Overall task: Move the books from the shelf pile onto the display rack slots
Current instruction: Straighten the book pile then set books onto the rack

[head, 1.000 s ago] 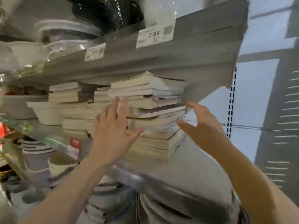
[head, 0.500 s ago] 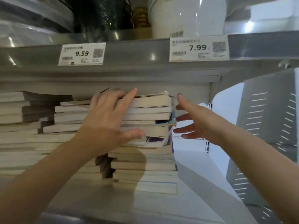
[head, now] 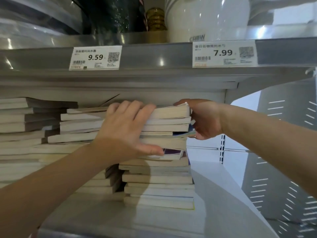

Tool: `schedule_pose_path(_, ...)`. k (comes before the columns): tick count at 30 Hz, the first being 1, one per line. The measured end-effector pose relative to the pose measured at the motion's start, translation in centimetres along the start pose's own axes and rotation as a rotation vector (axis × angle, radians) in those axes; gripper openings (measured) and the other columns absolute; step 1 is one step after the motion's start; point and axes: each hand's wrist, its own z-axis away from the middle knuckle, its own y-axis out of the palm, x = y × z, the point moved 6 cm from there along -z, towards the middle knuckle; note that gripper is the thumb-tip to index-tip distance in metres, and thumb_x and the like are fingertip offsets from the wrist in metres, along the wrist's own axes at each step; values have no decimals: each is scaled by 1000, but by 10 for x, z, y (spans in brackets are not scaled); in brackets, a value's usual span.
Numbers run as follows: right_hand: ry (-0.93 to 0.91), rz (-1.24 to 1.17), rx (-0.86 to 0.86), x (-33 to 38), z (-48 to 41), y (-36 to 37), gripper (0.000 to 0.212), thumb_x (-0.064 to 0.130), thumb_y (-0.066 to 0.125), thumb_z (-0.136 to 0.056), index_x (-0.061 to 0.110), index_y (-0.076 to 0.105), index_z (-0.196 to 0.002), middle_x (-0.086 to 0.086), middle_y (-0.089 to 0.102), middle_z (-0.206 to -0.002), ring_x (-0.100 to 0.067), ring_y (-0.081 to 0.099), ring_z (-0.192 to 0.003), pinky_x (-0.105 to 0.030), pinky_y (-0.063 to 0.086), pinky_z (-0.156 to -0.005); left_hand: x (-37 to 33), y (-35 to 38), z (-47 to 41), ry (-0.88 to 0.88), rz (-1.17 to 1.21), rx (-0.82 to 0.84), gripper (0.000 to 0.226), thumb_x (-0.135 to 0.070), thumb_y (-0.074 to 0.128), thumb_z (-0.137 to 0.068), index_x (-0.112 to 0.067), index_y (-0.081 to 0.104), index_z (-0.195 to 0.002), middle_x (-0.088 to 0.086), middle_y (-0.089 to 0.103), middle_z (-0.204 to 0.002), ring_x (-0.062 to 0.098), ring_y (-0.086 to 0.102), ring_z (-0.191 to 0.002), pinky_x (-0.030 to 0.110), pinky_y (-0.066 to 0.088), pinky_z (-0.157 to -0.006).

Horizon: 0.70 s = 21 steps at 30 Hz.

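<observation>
Left hand (head: 127,133): at nine o'clock of my view, my grip clamps the front of the upper books (head: 164,127), fingers on top, thumb beneath.
Book pile (head: 157,186): centre of the shelf (head: 171,224), under the 7.99 tag (head: 223,54).
Right hand (head: 205,120): at three o'clock, closed round the same bundle's right end.
Risk: I judge loose middle books could slide out if squeezed unevenly.

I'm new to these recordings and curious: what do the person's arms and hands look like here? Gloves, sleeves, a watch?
Both are bare. The left hand and right hand wear no gloves, and no rings show. The left forearm and right forearm are uncovered as far as the picture's edges, with no sleeve, watch or wristband in view. No markings can be seen on them.
</observation>
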Motion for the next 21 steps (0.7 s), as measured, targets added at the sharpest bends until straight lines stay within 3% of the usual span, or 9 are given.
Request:
schedule_pose_path(4,-78,-153,-46,0,-10,0,18,29,57,-85,14,56,-95,-4,51,-82,-17,57,-45,-17,41,-38,-1,-1,1,14,16,-11,91,-89,34,-57,-23,39,-120,1,58,-102,26,55,-94,34,24,-85)
schedule_pose_path(7,-129,-189,-66,2,-12,-1,21,26,57,-84,11,55,-99,-8,51,-93,-21,58,-63,-23,47,-49,-3,-5,-1,45,13,3,91,-88,32,-59,-23,36,-123,1,59,-106,26,56,-96,33,22,-86)
schedule_pose_path(10,-193,-203,-90,7,-4,-10,13,22,56,-86,10,56,-90,-11,50,-91,-22,56,-69,-23,52,-51,-6,-13,-3,93,-22,-4,89,-83,35,-65,-22,36,-128,-1,62,-109,23,60,-97,31,22,-86)
schedule_pose_path(13,-244,-178,-122,6,16,-30,13,21,51,-87,14,53,-76,-8,51,-78,-20,52,-67,-23,44,-55,-15,-19,-3,135,-51,-40,89,-76,37,-68,-21,32,-137,-2,61,-117,21,60,-102,31,23,-90)
schedule_pose_path(16,-238,-210,-100,-7,36,-46,8,22,58,-69,15,54,-67,-4,55,-63,-18,56,-56,-21,44,-52,-25,-22,-2,174,-62,-72,86,-68,43,-70,-22,27,-141,-1,58,-121,20,56,-105,33,26,-92)
schedule_pose_path(18,-213,-241,-21,-20,43,-46,14,25,57,-63,11,60,-63,-7,60,-58,-20,60,-47,-19,49,-45,-32,-24,-2,198,-57,-97,81,-58,57,-72,-23,29,-140,0,58,-120,19,51,-106,36,37,-91)
schedule_pose_path(21,-148,-313,40,-43,43,-43,36,37,57,-72,7,68,-87,-15,70,-78,-28,68,-59,-31,56,-48,-42,-23,-4,280,-25,-73,75,-41,66,-76,-24,28,-138,3,57,-123,22,49,-109,41,45,-87)
